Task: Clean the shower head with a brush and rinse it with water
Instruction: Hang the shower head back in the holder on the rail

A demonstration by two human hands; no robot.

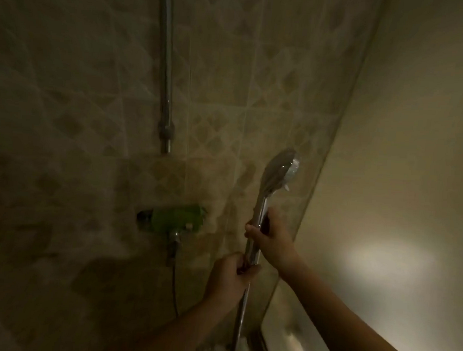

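Both grips clamped on shower head (275, 175) handle: right hand (271, 238) above, left hand (231, 273) at hose (239, 322) joint.

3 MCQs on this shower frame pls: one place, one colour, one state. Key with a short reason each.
1. Where is the right hand on the shower head?
A. on the spray face
B. on the handle, above the left hand
C. on the hose

2. What colour is the fitting on the tiled wall, left of the hands?
A. red
B. blue
C. green

3. What state is the shower head in?
A. hung on the riser pipe
B. held upright in both hands
C. lying on the floor

Key:
1 B, the right hand wraps the chrome handle, with the left hand below it at the joint with the hose.
2 C, the fitting shows green.
3 B, both hands grip it, clear of the riser pipe, spray face turned right.
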